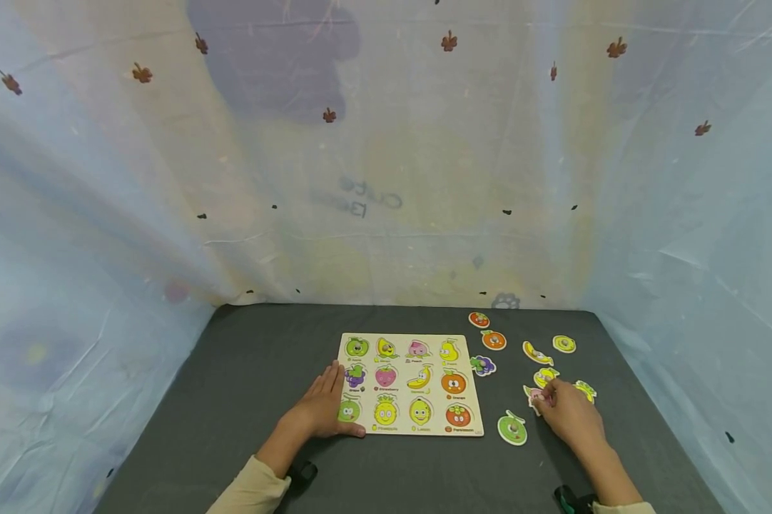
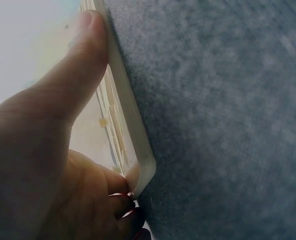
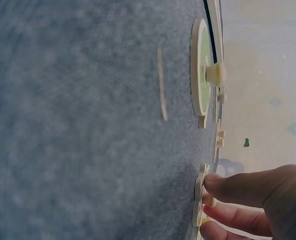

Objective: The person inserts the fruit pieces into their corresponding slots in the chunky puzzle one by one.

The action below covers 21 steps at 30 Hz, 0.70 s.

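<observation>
A pale wooden puzzle board (image 1: 402,403) with printed fruit pictures lies flat on the dark table. My left hand (image 1: 322,407) rests against its left side, fingers straight along that edge and thumb at the near edge. In the left wrist view the thumb (image 2: 85,55) lies along the board's side. To the right of the board, my right hand (image 1: 572,414) pinches the small knob of a pink fruit puzzle piece (image 1: 532,397), partly hidden by the fingers. The right wrist view shows the thumb (image 3: 228,186) and fingers at the knob, with the piece low at the table.
Loose knobbed pieces lie around the right hand: green fruit (image 1: 511,428), grapes (image 1: 484,366), orange (image 1: 494,340), red persimmon (image 1: 479,320), banana (image 1: 537,354), a round yellow-green piece (image 1: 564,344), and yellow pieces beside the fingers. A patterned sheet (image 1: 412,178) hangs behind the table.
</observation>
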Motion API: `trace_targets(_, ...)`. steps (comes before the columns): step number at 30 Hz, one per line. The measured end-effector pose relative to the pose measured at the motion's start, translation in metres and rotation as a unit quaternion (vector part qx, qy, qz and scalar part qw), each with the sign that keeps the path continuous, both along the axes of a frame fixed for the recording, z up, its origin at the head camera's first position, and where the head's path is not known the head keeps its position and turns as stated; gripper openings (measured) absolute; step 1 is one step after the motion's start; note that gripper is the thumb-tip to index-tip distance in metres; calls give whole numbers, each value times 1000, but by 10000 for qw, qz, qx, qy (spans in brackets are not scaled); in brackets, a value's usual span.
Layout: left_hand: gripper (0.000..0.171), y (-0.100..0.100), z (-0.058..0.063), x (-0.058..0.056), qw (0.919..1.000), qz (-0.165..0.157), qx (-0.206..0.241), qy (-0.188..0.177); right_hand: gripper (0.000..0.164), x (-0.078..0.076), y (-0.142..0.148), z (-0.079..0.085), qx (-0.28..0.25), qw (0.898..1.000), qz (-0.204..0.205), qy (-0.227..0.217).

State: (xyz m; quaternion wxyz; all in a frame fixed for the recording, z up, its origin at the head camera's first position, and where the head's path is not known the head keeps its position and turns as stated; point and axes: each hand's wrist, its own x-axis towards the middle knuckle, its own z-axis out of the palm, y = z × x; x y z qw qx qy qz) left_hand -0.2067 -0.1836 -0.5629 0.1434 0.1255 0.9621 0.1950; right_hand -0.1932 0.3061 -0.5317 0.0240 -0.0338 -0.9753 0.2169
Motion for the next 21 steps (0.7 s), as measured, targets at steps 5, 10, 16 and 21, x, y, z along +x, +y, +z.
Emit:
trace_targets(5, 142, 1, 2, 2, 10000, 27, 58, 2, 20, -1, 0, -1, 33, 10000, -3, 18)
trace_targets(10, 142, 2, 8, 4, 10000, 23, 52, -21, 19, -2, -2, -1, 66, 9999, 73, 54)
trace_targets(16, 142, 3, 15, 6, 9998, -22, -24, -179, 19, -1, -8, 1, 83, 9996, 212, 188)
trace_targets(21, 139, 5, 23, 9, 9999, 26, -93, -133, 18, -4, -15, 7, -23, 9987, 385, 336)
